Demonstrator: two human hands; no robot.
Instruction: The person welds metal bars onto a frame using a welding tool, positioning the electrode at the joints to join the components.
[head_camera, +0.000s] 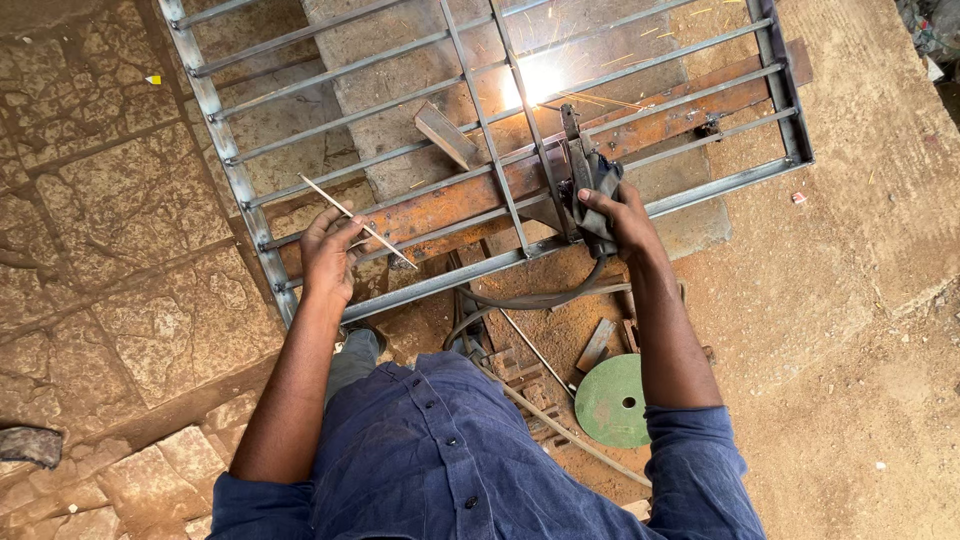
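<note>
A grey steel grille (250, 205) of parallel bars lies flat on the ground, propped on a rusty flat bar (450, 200). My right hand (618, 222) grips a welding electrode holder (585, 175) wrapped in dark cloth. Its tip points up at a bright white arc (535, 78) on a cross bar, throwing sparks. My left hand (328, 250) rests near the grille's lower edge and holds thin spare welding rods (355, 220) slanting across the bars. A black cable (530, 298) trails from the holder toward my body.
A green grinding disc (612, 402) lies on the dirt by my right elbow. A short steel offcut (445, 135) rests on the grille. Rusty scraps and rods (540, 360) sit under my chest. Stone paving lies left, packed earth right.
</note>
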